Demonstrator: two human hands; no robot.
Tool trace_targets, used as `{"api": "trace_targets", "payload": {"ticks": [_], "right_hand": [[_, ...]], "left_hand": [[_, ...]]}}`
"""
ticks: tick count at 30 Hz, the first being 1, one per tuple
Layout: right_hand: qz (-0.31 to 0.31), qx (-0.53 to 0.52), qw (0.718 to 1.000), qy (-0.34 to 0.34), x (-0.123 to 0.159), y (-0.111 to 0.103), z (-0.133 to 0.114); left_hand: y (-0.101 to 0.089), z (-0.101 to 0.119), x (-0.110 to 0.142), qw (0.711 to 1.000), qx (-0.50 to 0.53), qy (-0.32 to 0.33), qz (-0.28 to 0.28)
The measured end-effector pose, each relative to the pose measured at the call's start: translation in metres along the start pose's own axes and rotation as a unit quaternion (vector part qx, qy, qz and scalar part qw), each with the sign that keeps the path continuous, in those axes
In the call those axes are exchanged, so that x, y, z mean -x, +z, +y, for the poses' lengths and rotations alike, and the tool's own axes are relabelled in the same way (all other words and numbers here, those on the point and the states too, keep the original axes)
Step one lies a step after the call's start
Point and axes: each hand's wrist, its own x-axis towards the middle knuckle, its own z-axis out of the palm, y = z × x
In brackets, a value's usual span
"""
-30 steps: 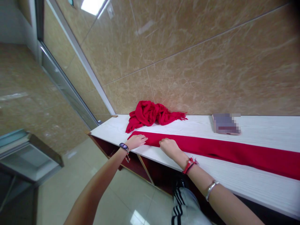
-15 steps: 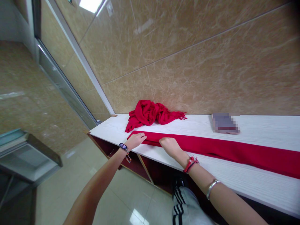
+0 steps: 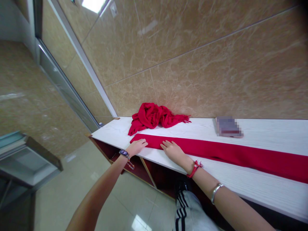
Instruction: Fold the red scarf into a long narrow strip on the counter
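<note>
A long red scarf (image 3: 216,150), folded into a narrow strip, lies along the white shelf top and runs out of view at the right. My left hand (image 3: 136,147) rests on its near edge close to the left end, fingers stretched over the cloth. A little to the right, my right hand (image 3: 175,152) lies on the same strip with its fingers spread and flat. Behind the strip, against the wall, is a crumpled red fringed scarf (image 3: 154,117), touched by neither hand.
The white shelf top (image 3: 264,133) carries a blurred-out phone-like object (image 3: 228,126) near the tiled wall (image 3: 204,80). Beneath are open dark-red compartments (image 3: 141,170). My leg in striped grey trousers (image 3: 192,211) stands close to the front edge.
The right fingers have opened from a pinch on the scarf's edge and now lie flat. My left hand has loosened and shifted slightly left. The strip's near edge looks smoother.
</note>
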Motion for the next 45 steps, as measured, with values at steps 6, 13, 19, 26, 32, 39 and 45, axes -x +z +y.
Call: {"api": "trace_targets", "payload": {"ticks": [6, 13, 19, 26, 32, 39, 45], "right_hand": [[-0.018, -0.031, 0.999, 0.006, 0.004, 0.005, 0.000], [-0.038, -0.056, 0.997, 0.023, 0.004, -0.001, -0.005], [-0.097, -0.058, 0.990, 0.081, 0.016, -0.010, 0.005], [-0.117, -0.040, 0.987, 0.103, 0.048, -0.032, 0.021], [-0.039, -0.025, 0.985, 0.169, 0.053, -0.036, 0.035], [-0.111, 0.005, 0.971, 0.210, 0.134, -0.040, 0.085], [-0.067, 0.123, 0.966, 0.218, 0.242, -0.051, 0.136]], "left_hand": [[-0.003, -0.004, 0.004, 0.999, 0.036, -0.011, 0.014], [-0.006, 0.016, -0.025, 0.983, 0.131, -0.083, 0.098], [0.018, 0.037, -0.041, 0.977, 0.173, -0.120, -0.023], [-0.002, 0.040, -0.063, 0.969, 0.179, -0.150, -0.085], [-0.015, 0.093, -0.101, 0.972, 0.190, -0.135, -0.015], [-0.011, 0.104, -0.100, 0.980, 0.151, -0.119, -0.048], [-0.019, 0.099, -0.102, 0.975, 0.159, -0.130, -0.089]]}}
